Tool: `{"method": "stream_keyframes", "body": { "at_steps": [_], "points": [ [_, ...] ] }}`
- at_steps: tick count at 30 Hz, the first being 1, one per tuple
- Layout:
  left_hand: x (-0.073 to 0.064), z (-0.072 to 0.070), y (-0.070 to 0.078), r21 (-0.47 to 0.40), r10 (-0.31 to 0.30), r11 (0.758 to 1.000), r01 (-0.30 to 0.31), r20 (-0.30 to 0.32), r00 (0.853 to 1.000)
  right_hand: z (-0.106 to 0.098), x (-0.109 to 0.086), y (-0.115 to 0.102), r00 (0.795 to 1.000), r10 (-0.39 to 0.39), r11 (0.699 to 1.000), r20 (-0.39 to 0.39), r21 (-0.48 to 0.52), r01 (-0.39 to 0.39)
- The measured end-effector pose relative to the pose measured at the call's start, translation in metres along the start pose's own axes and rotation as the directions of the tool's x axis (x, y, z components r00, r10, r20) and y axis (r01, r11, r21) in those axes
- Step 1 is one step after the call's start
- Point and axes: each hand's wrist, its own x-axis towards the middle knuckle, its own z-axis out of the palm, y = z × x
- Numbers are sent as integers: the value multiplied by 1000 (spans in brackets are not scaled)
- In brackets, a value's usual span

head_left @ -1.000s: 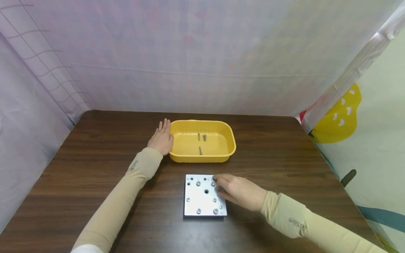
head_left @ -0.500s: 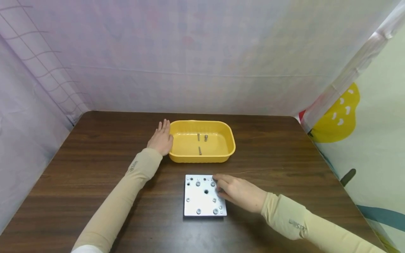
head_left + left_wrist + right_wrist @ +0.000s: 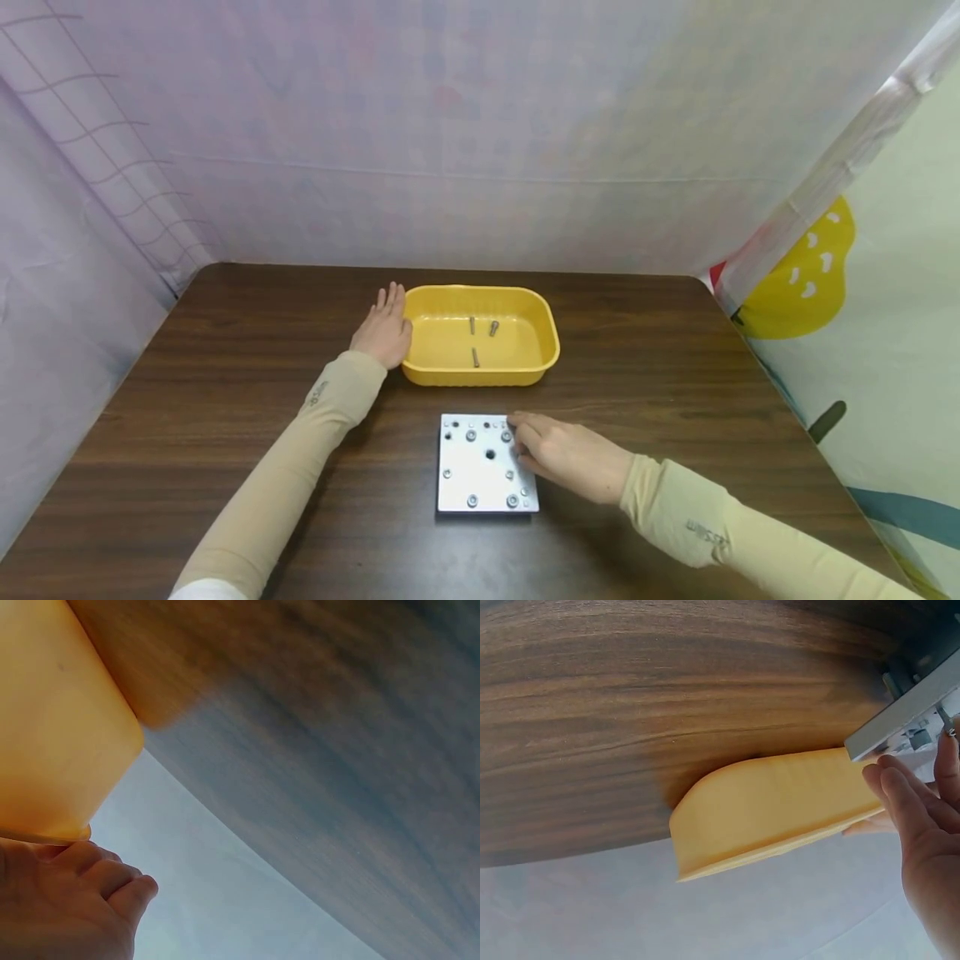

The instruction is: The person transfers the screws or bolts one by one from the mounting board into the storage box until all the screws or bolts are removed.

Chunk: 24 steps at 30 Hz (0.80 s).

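Observation:
A silver metal plate (image 3: 468,486) with several holes and socket-head screws lies on the table. Over its right part, my right hand (image 3: 573,457) curls, index fingertip at the far right corner. In the right wrist view, a small screw (image 3: 945,718) meets a fingertip of that hand at the plate's top face; its grip is partly hidden. Beyond the plate stands a yellow tray (image 3: 480,377). Two slim screws, one far (image 3: 472,325) and one near (image 3: 476,357), lie inside with a thicker bolt (image 3: 493,328). My left hand (image 3: 381,335) rests against the tray's left rim, fingers extended.
The dark wooden table (image 3: 262,367) ends at a back edge behind the tray. A pale hanging cloth (image 3: 450,125) rises there, with more cloth at both sides. In the right wrist view, the tray's outer wall (image 3: 772,810) stands beyond the plate.
The thicker bolt in the tray has rolled a little to the right and turned. Both hands, the tray and the plate stay about where they were.

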Motion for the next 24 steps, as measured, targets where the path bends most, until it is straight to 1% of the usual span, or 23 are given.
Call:
{"method": "stream_keyframes", "body": {
  "at_steps": [9, 13, 19, 24],
  "points": [
    [2, 0, -1, 6, 5, 1000, -5, -7, 1000, -5, 3, 3, 996, -35, 998, -86, 42, 39],
    [1, -1, 0, 3, 3, 1000, -3, -3, 1000, -7, 6, 3, 997, -18, 998, -75, 54, 22],
    [1, 0, 0, 9, 3, 1000, -3, -1, 1000, -13, 12, 5, 996, -15, 1000, -86, 25, 18],
    [0, 0, -1, 10, -2, 1000, 2, 4, 1000, -18, 20, 10, 996, 23, 997, -83, 72, -17]
  ]
}}
